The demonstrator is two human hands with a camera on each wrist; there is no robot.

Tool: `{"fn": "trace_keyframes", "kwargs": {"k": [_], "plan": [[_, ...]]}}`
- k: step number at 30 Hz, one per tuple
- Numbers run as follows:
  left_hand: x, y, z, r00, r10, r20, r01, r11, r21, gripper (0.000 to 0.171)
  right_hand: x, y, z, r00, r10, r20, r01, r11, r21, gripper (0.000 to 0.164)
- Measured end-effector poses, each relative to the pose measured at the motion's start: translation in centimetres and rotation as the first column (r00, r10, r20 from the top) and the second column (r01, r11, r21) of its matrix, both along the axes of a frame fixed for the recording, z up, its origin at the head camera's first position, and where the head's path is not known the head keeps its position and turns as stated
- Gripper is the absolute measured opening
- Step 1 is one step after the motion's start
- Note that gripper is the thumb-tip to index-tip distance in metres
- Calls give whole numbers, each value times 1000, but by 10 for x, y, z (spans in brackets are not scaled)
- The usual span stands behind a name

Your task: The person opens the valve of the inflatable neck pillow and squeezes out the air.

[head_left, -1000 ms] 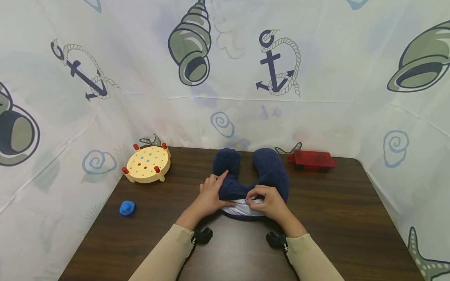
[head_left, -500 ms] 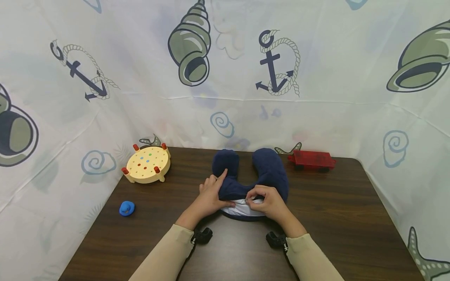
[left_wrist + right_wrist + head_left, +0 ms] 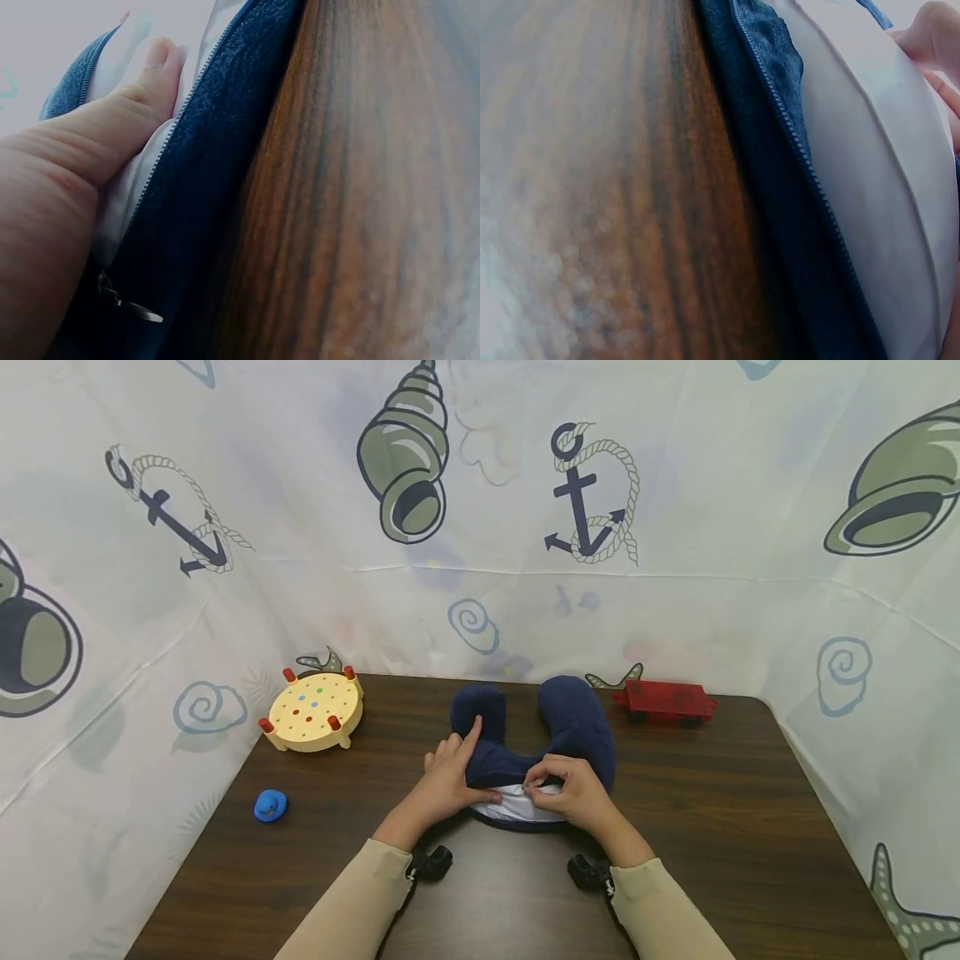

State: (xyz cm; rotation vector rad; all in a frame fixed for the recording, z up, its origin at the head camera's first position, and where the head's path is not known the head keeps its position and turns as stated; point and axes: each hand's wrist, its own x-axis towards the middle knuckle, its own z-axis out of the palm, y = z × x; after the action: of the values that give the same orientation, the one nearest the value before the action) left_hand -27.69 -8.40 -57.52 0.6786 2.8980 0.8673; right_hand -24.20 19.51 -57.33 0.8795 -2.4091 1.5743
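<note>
A navy U-shaped neck pillow [image 3: 576,718] lies on the table with its two arms pointing away. Its zipper [image 3: 154,161] is unzipped along the near curve, and a white inner lining [image 3: 513,806] shows through the gap. The metal zipper pull [image 3: 139,310] hangs at one end of the opening in the left wrist view. My left hand [image 3: 447,777] is spread on the pillow's left side, index finger along the navy cloth and straight thumb pressing the lining. With thumb and index finger, my right hand [image 3: 572,789] pinches the white lining at the opening's upper edge.
On the dark wooden table [image 3: 750,827], a yellow round toy with red pegs [image 3: 315,710] stands back left. A small blue rubber duck [image 3: 271,805] sits nearer on the left. Back right is a red toy wagon [image 3: 667,702]. A printed curtain [image 3: 510,527] surrounds the table.
The pillow's left arm has shifted slightly to the left, and my left index finger has moved slightly with it. My right hand keeps its pinch in the same place.
</note>
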Motion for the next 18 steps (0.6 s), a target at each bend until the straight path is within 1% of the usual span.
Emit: {"fn": "trace_keyframes", "kwargs": {"k": [5, 10, 13, 18], "plan": [[0, 0, 3, 1000, 7, 6, -7, 1000, 9, 151, 0, 0, 1, 1000, -3, -1, 3, 1000, 0, 19], [0, -1, 5, 999, 13, 35, -15, 999, 35, 155, 2, 0, 2, 1000, -6, 19, 6, 1000, -5, 20], [0, -1, 5, 998, 18, 59, -21, 999, 46, 154, 1, 0, 1, 1000, -8, 24, 8, 1000, -5, 21], [0, -1, 6, 997, 21, 77, -25, 998, 56, 150, 0, 1, -1, 1000, -8, 16, 8, 1000, -13, 21]]}}
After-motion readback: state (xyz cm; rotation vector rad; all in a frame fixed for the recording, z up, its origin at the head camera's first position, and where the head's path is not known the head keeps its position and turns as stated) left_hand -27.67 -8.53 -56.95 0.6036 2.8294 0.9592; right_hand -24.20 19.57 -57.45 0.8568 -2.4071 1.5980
